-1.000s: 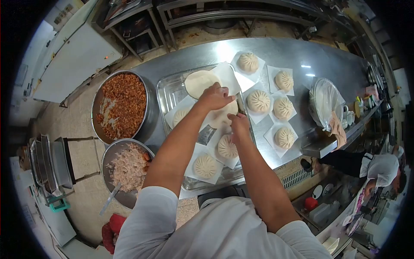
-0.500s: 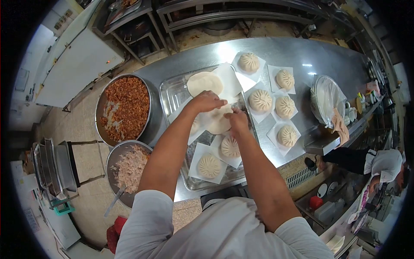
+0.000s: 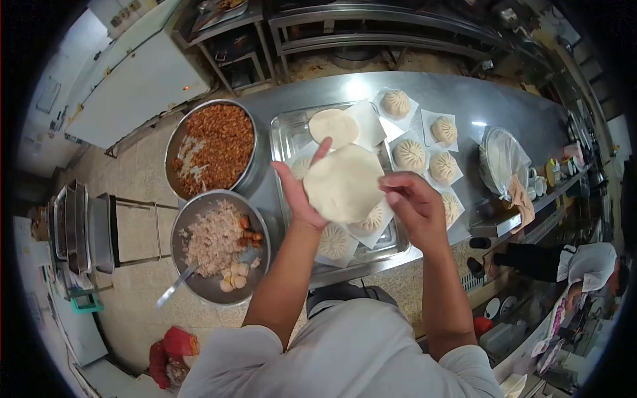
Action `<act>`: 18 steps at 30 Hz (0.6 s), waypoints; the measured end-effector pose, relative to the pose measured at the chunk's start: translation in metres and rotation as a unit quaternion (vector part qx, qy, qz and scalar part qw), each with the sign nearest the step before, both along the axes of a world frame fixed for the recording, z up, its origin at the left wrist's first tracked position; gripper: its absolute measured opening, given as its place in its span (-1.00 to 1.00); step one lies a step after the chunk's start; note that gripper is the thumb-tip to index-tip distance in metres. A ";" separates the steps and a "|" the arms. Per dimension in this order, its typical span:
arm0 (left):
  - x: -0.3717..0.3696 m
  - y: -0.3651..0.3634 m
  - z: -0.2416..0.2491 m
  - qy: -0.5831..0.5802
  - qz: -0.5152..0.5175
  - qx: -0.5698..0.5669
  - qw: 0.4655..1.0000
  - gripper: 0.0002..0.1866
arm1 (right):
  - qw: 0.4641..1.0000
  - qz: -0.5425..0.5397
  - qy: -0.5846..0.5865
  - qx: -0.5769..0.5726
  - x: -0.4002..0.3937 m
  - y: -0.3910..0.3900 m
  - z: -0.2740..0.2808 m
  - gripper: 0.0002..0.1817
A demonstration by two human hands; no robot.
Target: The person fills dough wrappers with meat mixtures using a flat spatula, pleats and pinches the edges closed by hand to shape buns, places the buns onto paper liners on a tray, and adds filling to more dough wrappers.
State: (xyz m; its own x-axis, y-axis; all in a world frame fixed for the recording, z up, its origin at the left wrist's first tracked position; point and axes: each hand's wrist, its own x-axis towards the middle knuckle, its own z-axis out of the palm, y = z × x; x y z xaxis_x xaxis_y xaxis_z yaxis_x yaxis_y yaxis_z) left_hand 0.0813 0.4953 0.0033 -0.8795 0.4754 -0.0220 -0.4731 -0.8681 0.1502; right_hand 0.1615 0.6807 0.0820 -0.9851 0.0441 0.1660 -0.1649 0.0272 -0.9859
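Observation:
A round flat dough sheet (image 3: 345,184) lies across the palm of my left hand (image 3: 302,199), whose thumb and one fingertip show beyond its edge. My right hand (image 3: 421,205) is beside the sheet's right edge, fingers curled, thumb and forefinger slightly apart. Beneath is a metal tray (image 3: 282,132) with another flat dough round (image 3: 334,128) and pleated buns on paper, among them one (image 3: 334,242) near the front and one (image 3: 371,217) partly under the held dough. More pleated buns (image 3: 409,154) sit on paper squares right of the tray.
On the left are a large bowl of reddish-brown filling (image 3: 219,146) and a bowl of pale filling (image 3: 212,239) with a metal-handled utensil (image 3: 176,286). A plastic-covered container (image 3: 501,159) stands at the right. Another person (image 3: 587,262) is at the far right.
The dough sheet has been lifted off the tray onto my left hand, which has turned palm up. My right hand has moved right. The view has shifted, showing more of the pale filling bowl.

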 end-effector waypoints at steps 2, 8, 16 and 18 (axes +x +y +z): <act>0.028 -0.005 0.001 0.017 -0.059 0.079 0.995 0.22 | 0.997 -0.047 -0.046 -0.028 0.032 0.010 -0.008 -0.82; 0.123 -0.019 -0.001 -0.110 -0.020 0.025 0.993 0.15 | 0.947 -0.131 -0.152 -0.252 0.097 -0.004 -0.069 -0.64; 0.198 -0.126 0.015 -0.024 -0.008 -0.016 1.000 0.09 | 0.924 -0.054 -0.253 -0.282 0.155 -0.064 -0.102 -0.56; 0.216 -0.163 0.031 0.009 0.015 -0.058 0.998 0.08 | 0.944 -0.096 -0.250 -0.195 0.166 -0.069 -0.099 -0.77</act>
State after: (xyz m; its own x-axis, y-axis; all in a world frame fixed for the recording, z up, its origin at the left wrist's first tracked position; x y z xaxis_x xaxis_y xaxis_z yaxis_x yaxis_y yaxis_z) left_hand 0.2973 0.3323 0.0339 -0.8938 0.4446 -0.0591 -0.4439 -0.8580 0.2584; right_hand 0.3275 0.6114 -0.0166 -0.9034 0.1916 -0.3835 0.2950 -0.3713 -0.8804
